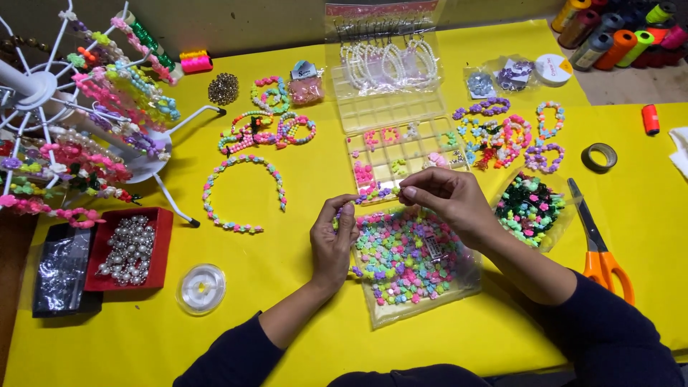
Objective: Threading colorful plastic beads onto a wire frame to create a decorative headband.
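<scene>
Hands meet above an open plastic bag of pastel flower beads (412,261) lying on the yellow table (287,301). Left hand (333,240) has thumb and forefinger pinched together; right hand (444,201) is pinched the same way, fingertips facing the left. Between the two pinches runs a short string of small coloured beads (376,193); the thread itself is too fine to see. Just behind the hands lies a clear compartment box (401,154) with a few beads in its cells. To the right of the bag, a second bag of dark green and pink beads (529,208), then orange-handled scissors (600,251). Finished bead bracelets (269,125) lie farther back left. Near left: a spool of clear cord (201,288) and a red tray of pearl beads (131,249). Far left: a white display rack (64,122) hung with bracelets.
</scene>
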